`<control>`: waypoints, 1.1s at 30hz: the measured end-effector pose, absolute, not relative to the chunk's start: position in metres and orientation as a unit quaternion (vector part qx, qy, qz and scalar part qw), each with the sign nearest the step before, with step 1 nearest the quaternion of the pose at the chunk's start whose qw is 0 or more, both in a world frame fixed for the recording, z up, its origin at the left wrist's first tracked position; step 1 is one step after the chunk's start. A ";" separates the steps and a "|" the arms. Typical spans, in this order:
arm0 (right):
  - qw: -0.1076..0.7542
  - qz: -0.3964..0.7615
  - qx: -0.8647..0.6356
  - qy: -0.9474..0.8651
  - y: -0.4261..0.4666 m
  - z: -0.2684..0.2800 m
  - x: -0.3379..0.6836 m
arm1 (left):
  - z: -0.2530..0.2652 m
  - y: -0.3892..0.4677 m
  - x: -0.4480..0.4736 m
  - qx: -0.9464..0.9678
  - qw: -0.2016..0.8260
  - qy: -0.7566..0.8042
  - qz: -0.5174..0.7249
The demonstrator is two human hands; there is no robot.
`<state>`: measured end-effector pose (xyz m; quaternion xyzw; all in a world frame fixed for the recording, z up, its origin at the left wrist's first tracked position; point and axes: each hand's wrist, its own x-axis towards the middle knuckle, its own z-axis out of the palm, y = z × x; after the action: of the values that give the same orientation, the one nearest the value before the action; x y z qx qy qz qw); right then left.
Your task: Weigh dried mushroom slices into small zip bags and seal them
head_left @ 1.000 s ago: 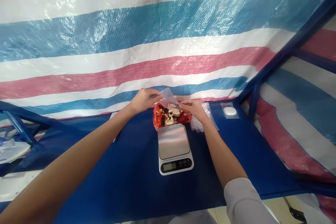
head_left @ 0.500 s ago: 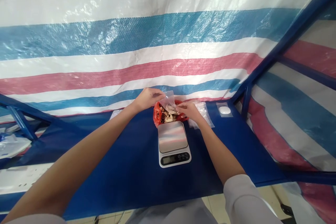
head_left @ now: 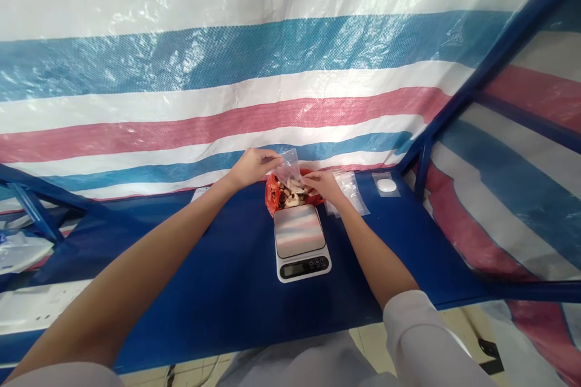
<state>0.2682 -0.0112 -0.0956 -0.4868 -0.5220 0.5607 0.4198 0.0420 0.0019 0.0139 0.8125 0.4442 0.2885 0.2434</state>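
Observation:
My left hand (head_left: 255, 167) pinches the upper edge of a small clear plastic bag (head_left: 287, 164), which hangs over an open red plastic bag (head_left: 272, 193). Inside the red bag are pale and brown dried slices (head_left: 293, 198). My right hand (head_left: 325, 186) is closed at the red bag's right side, its fingertips together beside the slices and the lower part of the clear bag. What those fingertips pinch is too small to make out. Just in front of the red bag stands a white kitchen scale (head_left: 300, 242) with a bare metal plate; its display shows no readable number.
Flat clear bags (head_left: 348, 192) lie right of the red bag, partly behind my right wrist. Farther right is a white oval object (head_left: 386, 185) on clear plastic. A white power strip (head_left: 40, 307) lies at left. Blue metal bars (head_left: 423, 172) and striped sheeting (head_left: 218, 121) enclose the blue table (head_left: 218, 290).
The clear bag has shifted slightly up and left with my left hand. My right hand stays by the slices. The whole view has tilted a little.

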 end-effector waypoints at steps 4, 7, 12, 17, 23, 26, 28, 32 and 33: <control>0.430 0.535 -0.481 -0.546 -0.010 -0.091 0.266 | 0.011 0.008 0.036 0.784 0.282 0.447 0.326; 0.433 0.518 -0.469 -0.570 -0.011 -0.084 0.266 | 0.011 0.010 0.032 0.767 0.303 0.450 0.343; 0.446 0.517 -0.434 -0.588 -0.013 -0.074 0.266 | 0.016 0.007 0.028 0.750 0.310 0.453 0.369; 0.467 0.524 -0.439 -0.560 -0.016 -0.075 0.266 | 0.015 -0.001 0.021 0.732 0.316 0.465 0.384; 0.482 0.528 -0.434 -0.548 -0.026 -0.074 0.275 | 0.002 -0.019 0.016 0.715 0.346 0.471 0.384; 0.489 0.521 -0.431 -0.551 -0.034 -0.067 0.280 | -0.006 -0.029 0.016 0.694 0.387 0.467 0.387; 0.488 0.515 -0.426 -0.561 -0.041 -0.061 0.283 | -0.011 -0.037 0.017 0.683 0.420 0.459 0.382; 0.444 0.523 -0.422 -0.593 -0.056 -0.050 0.285 | -0.021 -0.057 0.021 0.657 0.459 0.452 0.392; 0.431 0.527 -0.423 -0.597 -0.059 -0.049 0.284 | -0.025 -0.062 0.023 0.648 0.469 0.451 0.395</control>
<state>0.2845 -0.0593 -0.0492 -0.4234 -0.5973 0.5274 0.4312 0.0229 -0.0624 -0.0248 0.6485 0.4509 0.3951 0.4691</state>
